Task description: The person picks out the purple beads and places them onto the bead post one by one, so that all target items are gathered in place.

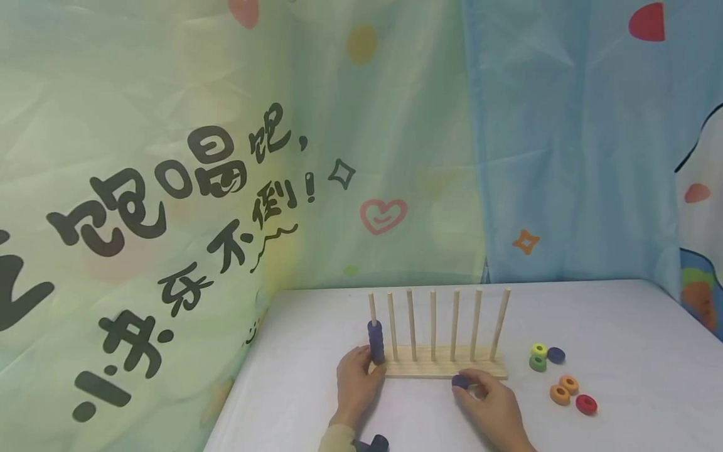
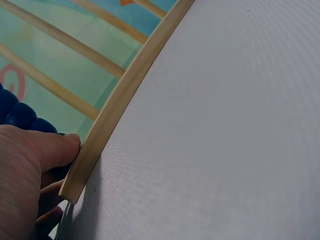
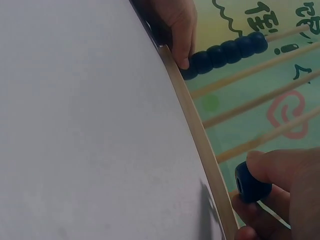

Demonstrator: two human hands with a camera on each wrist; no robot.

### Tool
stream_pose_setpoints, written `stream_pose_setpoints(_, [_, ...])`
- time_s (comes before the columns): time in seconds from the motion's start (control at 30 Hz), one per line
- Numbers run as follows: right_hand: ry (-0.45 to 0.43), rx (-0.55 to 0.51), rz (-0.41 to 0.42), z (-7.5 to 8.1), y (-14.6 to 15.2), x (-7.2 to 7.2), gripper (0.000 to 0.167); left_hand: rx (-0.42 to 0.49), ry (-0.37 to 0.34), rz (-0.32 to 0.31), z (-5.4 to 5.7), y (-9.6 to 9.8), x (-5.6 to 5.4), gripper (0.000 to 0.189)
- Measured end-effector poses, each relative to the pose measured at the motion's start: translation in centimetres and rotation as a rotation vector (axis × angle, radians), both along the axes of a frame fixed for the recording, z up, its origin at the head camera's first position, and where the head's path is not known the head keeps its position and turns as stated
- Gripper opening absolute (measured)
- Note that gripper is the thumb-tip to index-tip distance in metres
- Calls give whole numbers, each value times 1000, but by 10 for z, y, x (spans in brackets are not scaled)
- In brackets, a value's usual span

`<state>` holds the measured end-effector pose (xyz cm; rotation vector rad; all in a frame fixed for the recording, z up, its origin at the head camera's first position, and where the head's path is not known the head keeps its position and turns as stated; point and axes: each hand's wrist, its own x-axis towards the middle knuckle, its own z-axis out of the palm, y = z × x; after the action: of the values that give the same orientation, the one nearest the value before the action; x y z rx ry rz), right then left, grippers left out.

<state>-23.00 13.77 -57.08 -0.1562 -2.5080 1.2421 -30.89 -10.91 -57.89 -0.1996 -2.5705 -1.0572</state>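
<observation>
A wooden base [image 1: 420,370] carries a row of several upright pegs [image 1: 433,326]. Dark blue rings [image 1: 375,342] are stacked on the leftmost peg, with its top sticking out above them. My left hand [image 1: 358,383] grips the left end of the base beside the bottom of that stack, its thumb [image 2: 62,147] along the front edge. Between thumb and fingers, my right hand [image 1: 492,405] pinches one blue ring [image 3: 252,182], its hole turned sideways. That ring is in front of the base, toward its right half. The other pegs are bare.
On the white table [image 1: 638,351] right of the base lie a yellow ring [image 1: 539,349], a green ring [image 1: 538,363], another blue ring [image 1: 556,355], two orange rings [image 1: 560,395] and a red ring [image 1: 587,405]. Printed curtains [image 1: 384,144] hang behind and to the left.
</observation>
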Motion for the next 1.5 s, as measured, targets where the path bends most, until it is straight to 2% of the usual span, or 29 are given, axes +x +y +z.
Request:
stream_pose_setpoints(0.23, [-59,-23,42,0,-9,1,33,-7,15,-4,-1,-1,1,33])
stream_pose_setpoints(0.4, [-39,2,44,0,-12,2,32,3,23,-6,-1,-1,1,33])
stream_pose_setpoints(0.53, [-23,-19,44,0,-15,3,30,4,21,-9,-1,-1,0,34])
stream_pose_setpoints(0.8, [-82,-73,79,2,-27,6,30,3,10,6,0,-1,0,34])
stream_pose_setpoints(1.0, [-111,-101,63,2,-29,6,30,11,14,11,-3,0,0,34])
stream_pose_setpoints(1.17, [-127,-126,55,4,-28,6,31,28,6,0,-1,1,0,34])
stream_pose_setpoints(1.33, [-109,-158,69,10,-32,3,31,21,9,5,0,0,0,33])
stream_pose_setpoints(1.5, [-48,-158,90,16,-34,1,30,16,4,14,0,0,-1,34])
